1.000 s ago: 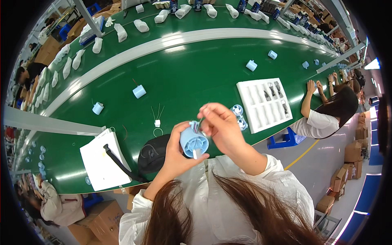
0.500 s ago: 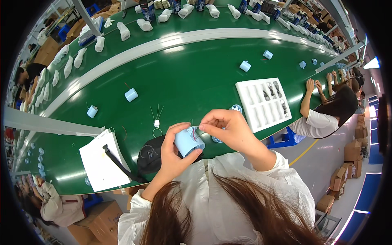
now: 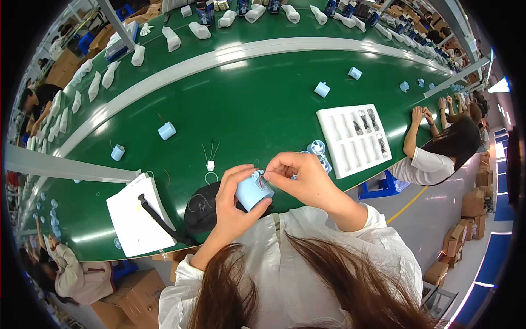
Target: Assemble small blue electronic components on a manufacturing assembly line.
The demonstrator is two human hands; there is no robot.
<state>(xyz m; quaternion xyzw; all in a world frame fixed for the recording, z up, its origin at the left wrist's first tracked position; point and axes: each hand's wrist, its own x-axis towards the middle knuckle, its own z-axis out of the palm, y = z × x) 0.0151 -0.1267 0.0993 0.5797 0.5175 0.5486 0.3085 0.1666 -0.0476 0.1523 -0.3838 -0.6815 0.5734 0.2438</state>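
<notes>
My left hand point(image 3: 230, 194) is wrapped around a light-blue plastic cylindrical housing point(image 3: 251, 193), tilted with its small-knobbed end up and away from me. Thin red and dark wires point(image 3: 261, 183) show at an opening in its side. At that end my right hand point(image 3: 296, 174) is closed in a pinch, its fingertips against the housing, seemingly on a thin wire; the fingers partly cover it. Beside the right hand lie light-blue fan wheels point(image 3: 316, 147), some partly hidden behind it. A small white block with thin wires point(image 3: 210, 164) lies beyond my left hand.
On the green work surface point(image 3: 246, 104) stand more blue housings point(image 3: 167, 130). A white foam tray point(image 3: 353, 141) with dark parts lies right, white sheets point(image 3: 139, 216) and a black bag point(image 3: 203, 211) left. Beyond a metal rail point(image 3: 235, 53) sit white-wrapped items. A co-worker point(image 3: 446, 148) sits at right.
My right hand has come slightly closer to the housing, uncovering more fan wheels. The loose housings on the green surface have shifted left; the wrapped items beyond the rail have shifted right.
</notes>
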